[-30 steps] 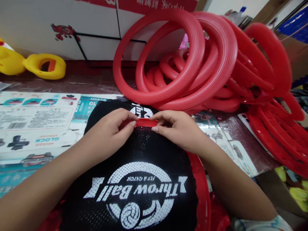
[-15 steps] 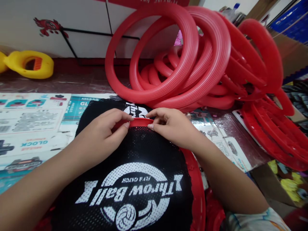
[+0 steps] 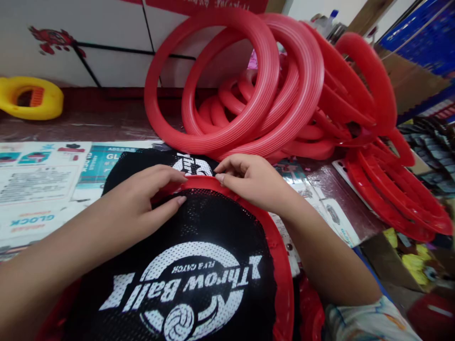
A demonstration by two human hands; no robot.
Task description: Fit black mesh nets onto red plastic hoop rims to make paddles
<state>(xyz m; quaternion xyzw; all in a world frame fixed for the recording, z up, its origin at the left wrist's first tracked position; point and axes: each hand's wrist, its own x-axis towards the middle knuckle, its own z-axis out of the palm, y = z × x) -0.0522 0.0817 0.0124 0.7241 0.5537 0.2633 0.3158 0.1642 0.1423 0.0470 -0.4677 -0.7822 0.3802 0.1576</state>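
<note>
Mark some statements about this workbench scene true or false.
1. The left hand and right hand both pinch the red rim at the black mesh's far edge. True.
2. The mesh print reads "Throw Ball". True.
3. The hoops piled behind are yellow. False: they are red.
4. The right hand holds scissors. False: it holds only the rim.
5. A yellow toy lies at the far left. True.
</note>
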